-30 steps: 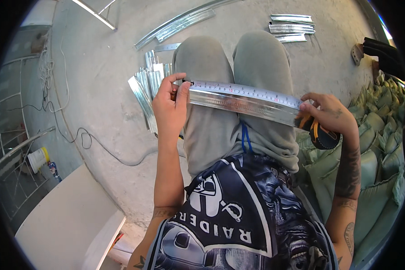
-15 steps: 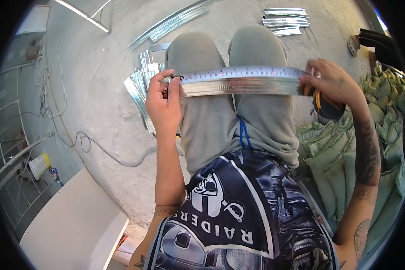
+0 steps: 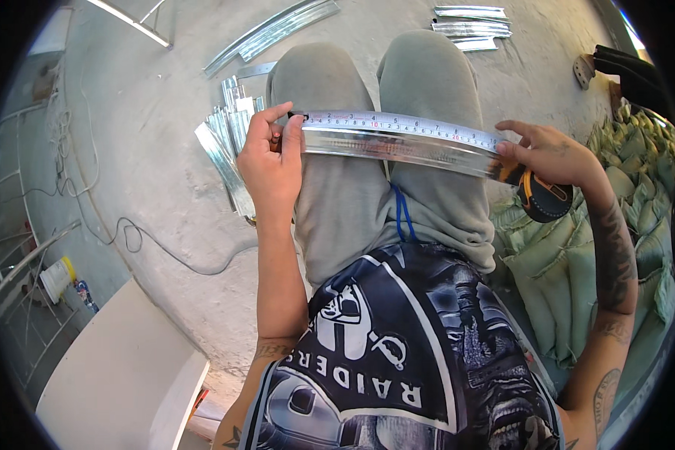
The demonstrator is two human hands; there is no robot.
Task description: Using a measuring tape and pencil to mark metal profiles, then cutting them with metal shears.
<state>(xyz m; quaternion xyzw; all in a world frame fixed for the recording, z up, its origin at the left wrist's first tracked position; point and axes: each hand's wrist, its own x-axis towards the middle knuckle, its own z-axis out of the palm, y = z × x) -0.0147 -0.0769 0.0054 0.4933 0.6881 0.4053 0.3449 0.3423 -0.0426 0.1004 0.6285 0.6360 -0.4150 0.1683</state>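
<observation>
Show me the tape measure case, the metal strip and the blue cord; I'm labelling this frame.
tape measure case [image 3: 546, 199], head view, on its black side
metal strip [image 3: 397, 146], head view, mid-length over the knees
blue cord [image 3: 402, 214], head view, on its hanging loop

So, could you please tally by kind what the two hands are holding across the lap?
Shiny metal channel strip, lying across the grey-trousered knees: 1
Yellow-and-black tape measure case, in the right hand: 1
White tape blade, its end pinned to the strip by the left hand: 1
Total: 3
</observation>
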